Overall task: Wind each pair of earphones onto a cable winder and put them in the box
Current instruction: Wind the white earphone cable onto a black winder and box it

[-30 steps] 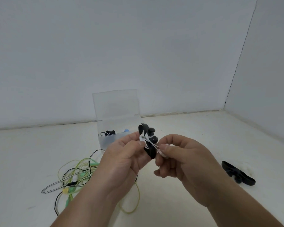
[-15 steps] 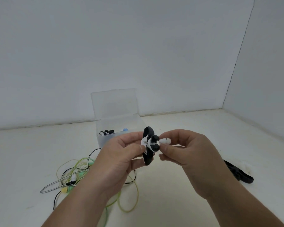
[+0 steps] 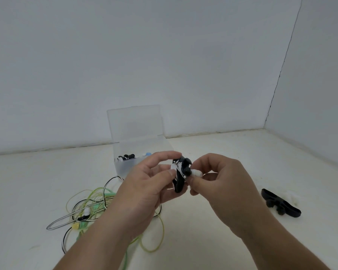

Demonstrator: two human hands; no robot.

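My left hand (image 3: 144,184) grips a black cable winder (image 3: 180,175) with white earphone cable wound round its middle, held upright above the table. My right hand (image 3: 217,180) pinches a white earbud (image 3: 197,174) at the winder's right side, pressed against it. Behind the hands stands a clear plastic box (image 3: 125,168) with its lid up; wound earphones lie inside. A tangle of green, yellow and black-and-white earphones (image 3: 90,209) lies on the table to the left, partly hidden by my left forearm.
A spare black cable winder (image 3: 280,205) lies on the table to the right, with a small white object beside it. White walls close the back and the right side. The tabletop is off-white.
My right hand has brought the white earbud from below the winder up to its right side. The winder has turned a little in my left hand. Both hands rose slightly.
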